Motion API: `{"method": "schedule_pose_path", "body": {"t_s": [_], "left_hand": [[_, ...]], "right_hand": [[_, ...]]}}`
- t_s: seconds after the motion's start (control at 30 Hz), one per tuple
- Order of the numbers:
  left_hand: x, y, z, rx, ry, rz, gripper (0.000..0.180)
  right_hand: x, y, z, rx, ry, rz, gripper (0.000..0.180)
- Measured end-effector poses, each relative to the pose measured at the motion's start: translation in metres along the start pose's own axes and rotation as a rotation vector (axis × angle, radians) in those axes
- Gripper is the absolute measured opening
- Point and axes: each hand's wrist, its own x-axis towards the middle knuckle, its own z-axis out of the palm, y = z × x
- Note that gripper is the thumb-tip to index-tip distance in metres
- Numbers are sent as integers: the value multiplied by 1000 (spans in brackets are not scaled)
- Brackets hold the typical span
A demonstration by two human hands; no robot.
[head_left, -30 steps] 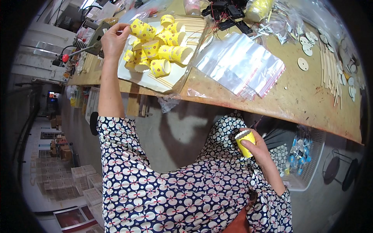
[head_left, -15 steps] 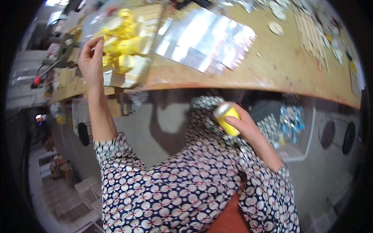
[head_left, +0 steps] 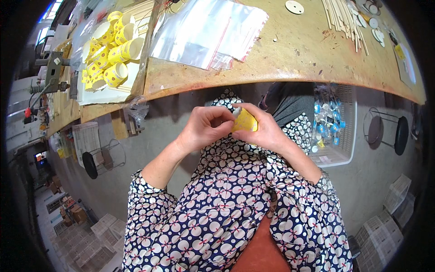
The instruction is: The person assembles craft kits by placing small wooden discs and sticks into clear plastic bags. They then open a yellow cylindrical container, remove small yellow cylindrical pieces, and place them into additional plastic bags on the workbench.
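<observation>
Over my lap, my right hand point(head_left: 267, 131) is wrapped round a short yellow patterned paper tube point(head_left: 246, 121), its whitish end turned toward my other hand. My left hand point(head_left: 204, 128) is right beside that end, thumb and fingers pinched together close to the rim. Whatever lies between those fingertips, if anything, is too small to make out. More yellow tubes point(head_left: 115, 75) of the same sort lie in a pile at the left of the workbench point(head_left: 299, 59), some showing their open pale ends.
Clear plastic bags point(head_left: 195, 34) lie on the bench, with thin wooden sticks point(head_left: 342, 22) and a round wooden disc point(head_left: 294, 7) farther right. A white basket point(head_left: 349, 136) holding blue-and-clear items stands at my right. Black stools point(head_left: 89, 165) are on the floor, and a lever tool point(head_left: 54, 75) is at left.
My left hand has come from beside the yellow pile down to my lap and meets the tube. The right hand has shifted slightly left, still holding the tube.
</observation>
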Motion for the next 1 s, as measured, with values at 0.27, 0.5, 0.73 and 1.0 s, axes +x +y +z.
{"method": "schedule_pose_path", "body": {"t_s": [0.27, 0.5, 0.73, 1.0], "left_hand": [[-13, 16, -24, 59, 227, 225, 10], [-10, 41, -28, 309, 529, 338, 8], [15, 54, 39, -10, 151, 220, 9], [38, 45, 56, 301, -102, 324, 10]], "right_hand": [[2, 3, 4, 215, 8, 96, 43], [3, 31, -5, 230, -6, 0, 40], [-13, 33, -36, 243, 86, -113, 54], [-53, 51, -45, 249, 144, -28, 53]]}}
